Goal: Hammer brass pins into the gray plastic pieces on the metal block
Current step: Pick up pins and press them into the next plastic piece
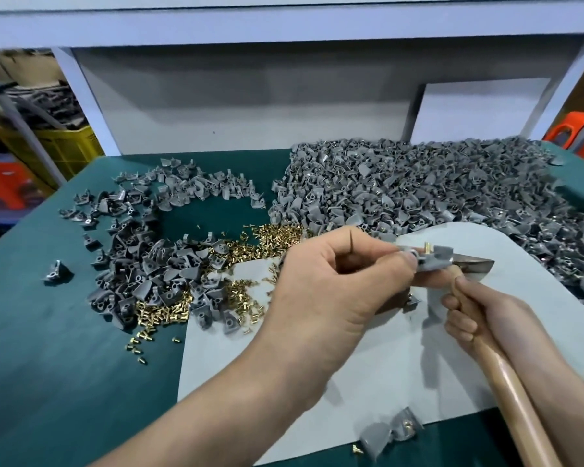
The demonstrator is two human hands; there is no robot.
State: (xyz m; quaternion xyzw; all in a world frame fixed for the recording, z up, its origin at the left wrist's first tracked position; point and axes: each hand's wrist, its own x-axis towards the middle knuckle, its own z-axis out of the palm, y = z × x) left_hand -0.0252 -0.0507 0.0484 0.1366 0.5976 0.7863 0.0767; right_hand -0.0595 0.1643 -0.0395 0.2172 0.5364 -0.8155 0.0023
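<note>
My left hand (327,281) pinches a gray plastic piece (435,261) in the air above the pale sheet, with a brass pin (427,246) standing upright in it. My right hand (469,315) grips the wooden handle (516,392) of a hammer, whose metal head (476,266) lies just behind and right of the piece. The metal block (397,303) shows only as a dark patch under my left hand. Loose brass pins (246,251) lie scattered to the left.
A big heap of gray pieces (435,183) covers the right back of the green table (48,348); a smaller ring of pieces (149,257) lies left. A pale sheet (368,365) covers the front right. Two pieces (390,433) sit near the front edge.
</note>
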